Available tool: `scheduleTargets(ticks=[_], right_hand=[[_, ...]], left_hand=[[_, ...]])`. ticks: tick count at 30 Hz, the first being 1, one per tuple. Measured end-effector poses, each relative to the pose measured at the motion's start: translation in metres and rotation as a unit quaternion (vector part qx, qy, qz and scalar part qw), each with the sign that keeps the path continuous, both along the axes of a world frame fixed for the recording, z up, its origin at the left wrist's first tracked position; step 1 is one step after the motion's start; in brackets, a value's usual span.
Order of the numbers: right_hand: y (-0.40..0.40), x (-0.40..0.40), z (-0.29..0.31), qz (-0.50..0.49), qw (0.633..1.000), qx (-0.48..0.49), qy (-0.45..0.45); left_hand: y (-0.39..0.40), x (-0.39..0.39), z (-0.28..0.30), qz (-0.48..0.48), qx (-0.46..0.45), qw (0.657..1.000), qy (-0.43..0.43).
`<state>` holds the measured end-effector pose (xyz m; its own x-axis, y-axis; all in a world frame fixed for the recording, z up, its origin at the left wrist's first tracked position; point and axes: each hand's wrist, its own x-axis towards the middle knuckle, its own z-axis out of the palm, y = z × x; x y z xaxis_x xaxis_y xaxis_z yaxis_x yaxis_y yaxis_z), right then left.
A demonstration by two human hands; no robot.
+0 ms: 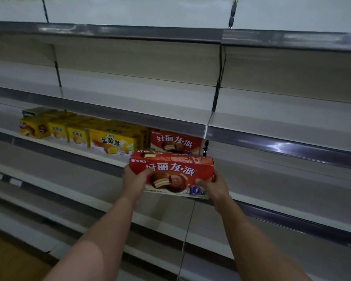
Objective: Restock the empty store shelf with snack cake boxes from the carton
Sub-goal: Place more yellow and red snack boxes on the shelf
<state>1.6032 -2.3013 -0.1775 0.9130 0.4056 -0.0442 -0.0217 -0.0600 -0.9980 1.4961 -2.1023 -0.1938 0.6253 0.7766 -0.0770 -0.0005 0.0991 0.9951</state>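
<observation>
Red cardboard fills the middle of our view: a long snack cake box (171, 174), printed with white Chinese lettering and a picture of chocolate-coated pies, one cut to show a pale filling. We hold it lengthwise in front of the store shelf (101, 154), in the air just before its front edge, with the printed face tilted toward us.

Our left hand (135, 179) grips the box's left end, thumb lying across the front face and fingers wrapped out of sight behind. Our right hand (212, 186) grips the lower right corner, thumb pressed on the front and the fingers hidden behind the box. Both bare forearms reach up from the bottom of the frame.

Directly behind the held box, a second red box (175, 141) of the same design already sits on the shelf, face forward. To its left, touching it, stands a row of yellow boxes (83, 134) printed with golden cakes, running toward the left side of the shelf.

Above and below this shelf, further white metal shelves (282, 110) stretch across the whole view, each with a grey price rail along its front edge. Dark upright brackets join the shelf sections. A strip of brown floor (12, 260) shows at the lower left corner.
</observation>
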Motion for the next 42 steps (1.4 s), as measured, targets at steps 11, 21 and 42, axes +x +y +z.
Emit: scheduleTargets(ticks=[11,21,42], right_hand=[[0.030,0.039,-0.001,-0.075,0.997,-0.007,-0.024],[0.088,0.070,-0.027,-0.128,0.991,-0.024,-0.009],[0.141,0.120,-0.049,-0.231,0.933,-0.260,-0.087]], left_hand=[[0.033,0.064,0.003,0.002,0.031,0.999,-0.021],[0.097,0.111,-0.021,-0.045,0.031,0.998,0.011],[0.140,0.177,-0.048,0.007,0.145,0.985,0.094]])
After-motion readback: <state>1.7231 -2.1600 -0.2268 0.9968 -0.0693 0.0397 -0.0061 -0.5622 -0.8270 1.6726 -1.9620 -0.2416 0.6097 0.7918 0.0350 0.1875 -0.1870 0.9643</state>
